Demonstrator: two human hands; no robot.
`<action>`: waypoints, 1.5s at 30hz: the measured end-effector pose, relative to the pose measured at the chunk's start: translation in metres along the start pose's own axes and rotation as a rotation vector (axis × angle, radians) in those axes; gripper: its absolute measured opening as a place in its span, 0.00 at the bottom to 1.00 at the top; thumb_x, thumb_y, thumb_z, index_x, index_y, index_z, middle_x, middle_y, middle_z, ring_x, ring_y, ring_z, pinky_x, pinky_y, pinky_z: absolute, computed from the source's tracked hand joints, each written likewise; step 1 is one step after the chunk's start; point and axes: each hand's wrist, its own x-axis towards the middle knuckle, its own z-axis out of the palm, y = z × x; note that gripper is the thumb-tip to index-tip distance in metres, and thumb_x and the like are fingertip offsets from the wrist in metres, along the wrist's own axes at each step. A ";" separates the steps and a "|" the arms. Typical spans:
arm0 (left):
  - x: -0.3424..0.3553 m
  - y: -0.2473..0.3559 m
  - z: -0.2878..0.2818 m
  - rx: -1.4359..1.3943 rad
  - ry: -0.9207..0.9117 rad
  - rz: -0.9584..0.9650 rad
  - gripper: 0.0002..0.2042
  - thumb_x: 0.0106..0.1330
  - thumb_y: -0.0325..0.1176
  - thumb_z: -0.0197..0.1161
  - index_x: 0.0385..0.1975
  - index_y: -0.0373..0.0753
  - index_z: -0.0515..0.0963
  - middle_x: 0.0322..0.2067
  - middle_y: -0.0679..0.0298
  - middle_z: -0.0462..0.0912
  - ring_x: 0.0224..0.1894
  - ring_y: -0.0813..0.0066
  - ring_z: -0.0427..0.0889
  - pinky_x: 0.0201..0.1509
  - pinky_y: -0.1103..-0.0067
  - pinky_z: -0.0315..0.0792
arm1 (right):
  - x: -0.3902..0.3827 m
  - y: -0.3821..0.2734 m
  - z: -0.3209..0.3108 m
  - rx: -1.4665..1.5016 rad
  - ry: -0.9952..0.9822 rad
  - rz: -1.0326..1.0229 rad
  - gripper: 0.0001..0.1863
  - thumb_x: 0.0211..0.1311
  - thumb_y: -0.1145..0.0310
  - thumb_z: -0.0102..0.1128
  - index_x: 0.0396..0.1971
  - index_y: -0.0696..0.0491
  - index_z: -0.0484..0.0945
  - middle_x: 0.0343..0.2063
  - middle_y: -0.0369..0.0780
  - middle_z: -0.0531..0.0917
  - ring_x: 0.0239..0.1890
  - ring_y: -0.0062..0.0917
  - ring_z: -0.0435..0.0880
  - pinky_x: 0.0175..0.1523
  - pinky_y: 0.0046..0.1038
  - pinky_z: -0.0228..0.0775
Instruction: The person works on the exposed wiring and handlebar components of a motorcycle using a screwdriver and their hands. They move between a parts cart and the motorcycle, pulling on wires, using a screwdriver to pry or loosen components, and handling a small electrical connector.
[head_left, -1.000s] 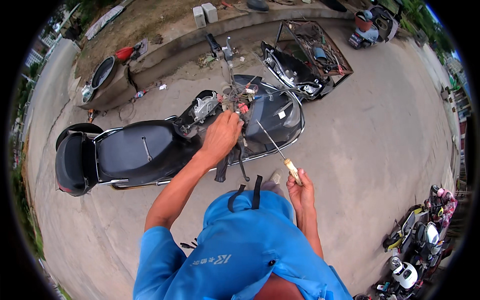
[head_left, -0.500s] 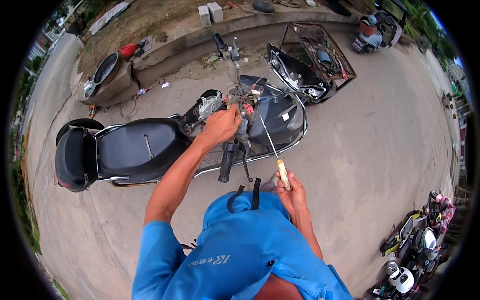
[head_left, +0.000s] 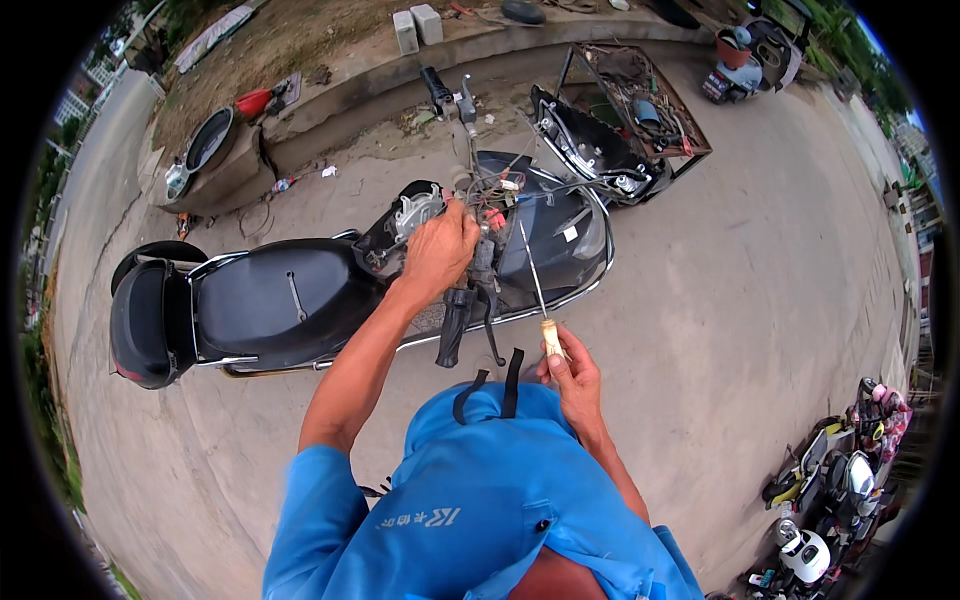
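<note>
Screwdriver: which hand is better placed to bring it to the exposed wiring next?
Probably the right hand: it grips the screwdriver, which points up toward the wiring. The left hand is at the handlebar's wiring, apart from the screwdriver.

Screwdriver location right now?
Head view, right of centre: the screwdriver is in the right hand, pointing up-picture toward the scooter's dark front panel.
</note>
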 end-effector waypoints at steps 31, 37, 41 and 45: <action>-0.098 -0.018 -0.019 -1.641 -0.058 -0.965 0.04 0.65 0.27 0.47 0.34 0.37 0.70 0.23 0.71 0.66 0.23 0.83 0.62 0.22 0.83 0.57 | 0.045 0.011 0.024 -0.909 -0.092 -0.330 0.20 0.71 0.70 0.50 0.60 0.58 0.69 0.50 0.56 0.79 0.51 0.55 0.79 0.54 0.44 0.72; -0.084 -0.013 -0.019 -1.525 -0.038 -0.857 0.05 0.66 0.27 0.47 0.34 0.37 0.72 0.20 0.75 0.61 0.20 0.88 0.56 0.20 0.86 0.53 | 0.044 0.015 0.021 -0.921 -0.092 -0.324 0.22 0.71 0.70 0.50 0.62 0.58 0.67 0.49 0.56 0.80 0.48 0.55 0.80 0.53 0.43 0.73; -0.068 -0.005 -0.029 -1.207 -0.114 -0.785 0.09 0.68 0.28 0.51 0.41 0.36 0.78 0.20 0.78 0.61 0.22 0.89 0.57 0.23 0.86 0.53 | 0.048 0.010 0.029 -0.856 -0.047 -0.421 0.22 0.71 0.70 0.51 0.62 0.58 0.66 0.45 0.56 0.82 0.43 0.55 0.82 0.50 0.44 0.74; -0.051 0.000 -0.037 -0.702 -0.093 -0.531 0.16 0.63 0.29 0.65 0.50 0.32 0.79 0.21 0.75 0.64 0.25 0.86 0.61 0.28 0.82 0.58 | 0.048 0.009 0.031 -0.876 -0.057 -0.197 0.20 0.72 0.67 0.50 0.59 0.59 0.69 0.43 0.58 0.82 0.42 0.56 0.82 0.47 0.45 0.74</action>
